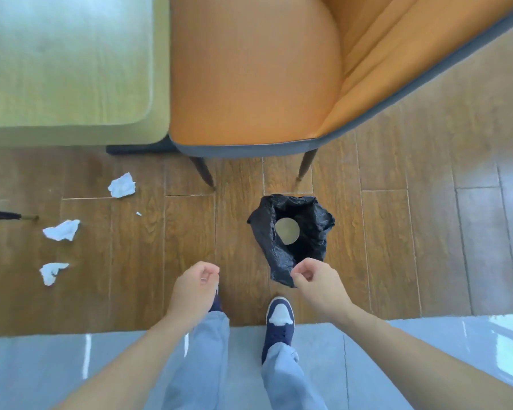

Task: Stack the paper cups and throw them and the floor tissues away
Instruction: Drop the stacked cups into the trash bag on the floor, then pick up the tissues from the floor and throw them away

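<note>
Three crumpled tissues (122, 185) (62, 230) (51, 272) lie on the wooden floor (397, 217) left of the black-lined bin (290, 235), which holds a paper cup (287, 231). Left hand (194, 287) and right hand (319, 281) hover empty, each grip loosely curled.

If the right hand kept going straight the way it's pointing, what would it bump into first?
Probably the black bin bag. The right hand points up and slightly left in the picture, with the bag's near edge just beyond its fingertips. A paper cup sits deeper inside. Height is hard to judge from above.
</note>
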